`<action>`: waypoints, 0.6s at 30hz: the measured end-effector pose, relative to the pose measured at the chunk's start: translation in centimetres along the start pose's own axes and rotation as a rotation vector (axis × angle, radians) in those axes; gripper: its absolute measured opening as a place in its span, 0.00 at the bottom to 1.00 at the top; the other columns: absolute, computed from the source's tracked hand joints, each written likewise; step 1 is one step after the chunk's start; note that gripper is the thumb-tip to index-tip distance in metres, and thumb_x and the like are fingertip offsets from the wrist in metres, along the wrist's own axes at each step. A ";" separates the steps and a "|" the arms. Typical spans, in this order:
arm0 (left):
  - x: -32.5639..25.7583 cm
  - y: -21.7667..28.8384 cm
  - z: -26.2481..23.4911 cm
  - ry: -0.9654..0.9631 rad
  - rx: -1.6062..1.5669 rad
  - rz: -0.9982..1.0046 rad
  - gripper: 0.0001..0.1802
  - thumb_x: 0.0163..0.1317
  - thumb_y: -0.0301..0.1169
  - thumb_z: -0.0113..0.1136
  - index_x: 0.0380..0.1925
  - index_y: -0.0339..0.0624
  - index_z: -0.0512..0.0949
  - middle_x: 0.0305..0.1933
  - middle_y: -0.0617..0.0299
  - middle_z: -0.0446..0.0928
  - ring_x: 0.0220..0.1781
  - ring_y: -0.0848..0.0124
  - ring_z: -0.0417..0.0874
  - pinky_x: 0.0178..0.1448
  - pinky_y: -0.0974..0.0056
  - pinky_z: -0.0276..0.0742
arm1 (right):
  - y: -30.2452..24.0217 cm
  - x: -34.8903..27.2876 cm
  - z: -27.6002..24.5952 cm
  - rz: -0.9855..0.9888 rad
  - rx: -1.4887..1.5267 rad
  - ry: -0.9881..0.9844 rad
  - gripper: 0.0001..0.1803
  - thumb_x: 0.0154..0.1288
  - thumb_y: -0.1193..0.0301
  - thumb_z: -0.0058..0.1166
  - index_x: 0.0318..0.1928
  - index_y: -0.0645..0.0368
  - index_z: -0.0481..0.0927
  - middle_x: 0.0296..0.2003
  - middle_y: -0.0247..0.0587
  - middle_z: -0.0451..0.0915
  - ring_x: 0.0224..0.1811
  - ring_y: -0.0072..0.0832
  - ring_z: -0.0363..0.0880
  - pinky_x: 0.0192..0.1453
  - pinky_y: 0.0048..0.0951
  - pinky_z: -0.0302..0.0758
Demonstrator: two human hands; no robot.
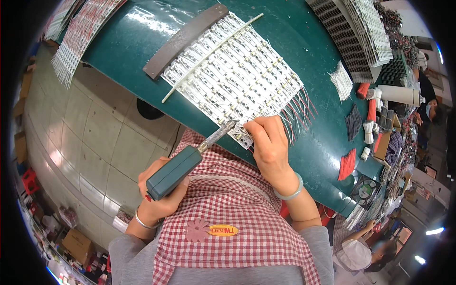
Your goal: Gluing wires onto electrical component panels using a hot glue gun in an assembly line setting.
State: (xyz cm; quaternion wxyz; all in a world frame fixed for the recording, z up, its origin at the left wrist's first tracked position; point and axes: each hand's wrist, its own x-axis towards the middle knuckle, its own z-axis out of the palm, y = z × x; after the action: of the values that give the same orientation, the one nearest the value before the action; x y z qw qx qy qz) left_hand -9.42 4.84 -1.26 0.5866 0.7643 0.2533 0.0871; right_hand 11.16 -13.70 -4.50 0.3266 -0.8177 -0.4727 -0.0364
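The left hand point(161, 190) grips a teal soldering iron point(183, 166), fingers clamped round its handle. The right hand point(268, 142) pinches wire at the LED strip sheet point(232, 76) on the table point(142, 28). A slip could burn those fingertips.

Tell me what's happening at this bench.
A person in a red checked apron works at a green table. The left hand grips a teal-handled soldering iron, its metal tip at the near edge of a sheet of white LED strips. The right hand pinches at that same edge beside the tip. Bundles of red and white wires lie to the right.
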 end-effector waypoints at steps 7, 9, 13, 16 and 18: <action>0.3 -0.3 -0.1 -0.015 0.061 0.136 0.16 0.54 0.20 0.70 0.44 0.30 0.83 0.37 0.57 0.82 0.34 0.70 0.83 0.39 0.68 0.78 | 0.0 0.0 0.1 -0.003 0.007 0.014 0.19 0.49 0.87 0.56 0.45 0.67 0.80 0.39 0.47 0.77 0.41 0.42 0.75 0.43 0.38 0.76; 0.2 -0.5 -0.1 -0.023 0.063 0.147 0.17 0.55 0.21 0.70 0.46 0.31 0.83 0.38 0.59 0.81 0.36 0.72 0.82 0.40 0.69 0.78 | 0.0 -0.1 0.2 -0.006 0.012 0.018 0.18 0.49 0.87 0.56 0.44 0.67 0.80 0.39 0.46 0.77 0.40 0.42 0.75 0.43 0.38 0.76; 0.3 -0.3 -0.1 -0.043 0.080 0.156 0.16 0.56 0.21 0.70 0.46 0.31 0.83 0.38 0.59 0.81 0.35 0.73 0.82 0.39 0.69 0.78 | 0.0 -0.2 0.3 -0.011 0.014 0.025 0.18 0.49 0.87 0.56 0.44 0.67 0.80 0.38 0.46 0.77 0.39 0.42 0.75 0.42 0.38 0.75; 0.4 -0.4 -0.2 -0.060 0.089 0.167 0.17 0.56 0.21 0.69 0.46 0.30 0.83 0.38 0.59 0.81 0.33 0.74 0.82 0.37 0.70 0.78 | 0.1 -0.3 0.3 -0.012 0.000 0.024 0.19 0.49 0.87 0.56 0.44 0.67 0.80 0.37 0.46 0.76 0.38 0.41 0.74 0.41 0.38 0.75; 0.3 -0.5 -0.1 -0.061 0.076 0.155 0.17 0.57 0.20 0.69 0.47 0.29 0.82 0.38 0.59 0.81 0.31 0.75 0.81 0.36 0.70 0.77 | 0.0 -0.3 0.3 -0.005 -0.011 0.032 0.17 0.50 0.88 0.59 0.44 0.67 0.81 0.36 0.45 0.77 0.37 0.41 0.75 0.40 0.38 0.75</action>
State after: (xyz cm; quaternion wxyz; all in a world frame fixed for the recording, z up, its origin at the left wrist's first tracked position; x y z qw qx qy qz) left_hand -9.35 5.21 -1.75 0.5562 0.8055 0.1788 0.0993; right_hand 10.92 -13.75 -4.86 0.3296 -0.8177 -0.4691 -0.0529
